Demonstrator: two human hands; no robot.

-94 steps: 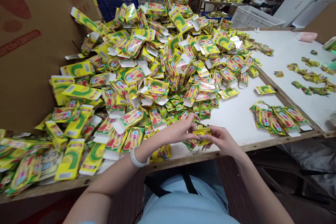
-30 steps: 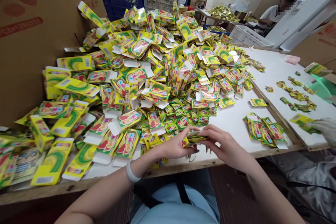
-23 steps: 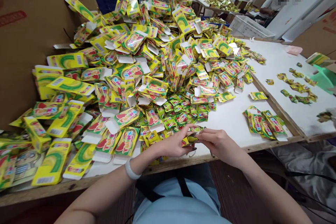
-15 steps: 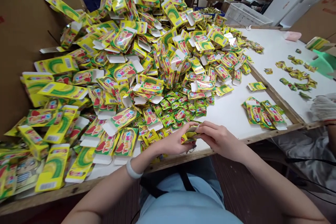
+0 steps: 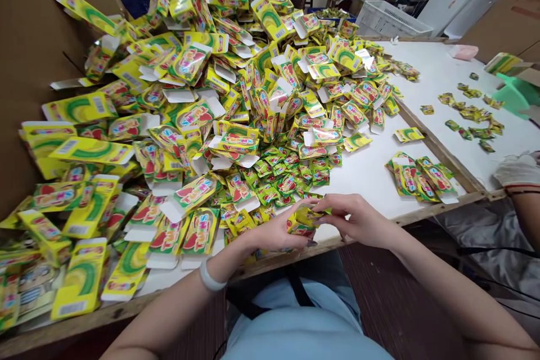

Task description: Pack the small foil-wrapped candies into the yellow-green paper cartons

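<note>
My left hand [image 5: 280, 233] is wrapped round a small yellow box [image 5: 300, 221] close to the table's front edge. The fingertips of my right hand [image 5: 346, 215] pinch together at the box's right end; what they grip there is too small to make out. Small green packets [image 5: 287, 183] lie just beyond my hands, with yellow packets [image 5: 241, 221] to their left. A large heap of yellow and green boxes [image 5: 198, 118], many with open white flaps, covers the table's left and middle.
Several boxes [image 5: 422, 177] lie together at the right, near a wooden divider [image 5: 439, 146]. Past it are scattered packets [image 5: 472, 112], a green scoop [image 5: 512, 95] and a person's gloved hand [image 5: 518, 171]. A cardboard wall [image 5: 25, 56] stands left, a white crate [image 5: 390, 19] behind.
The box in my left hand has turned so more of its printed face shows. My right hand's fingers have shifted slightly at its end. The whole view has moved a little.
</note>
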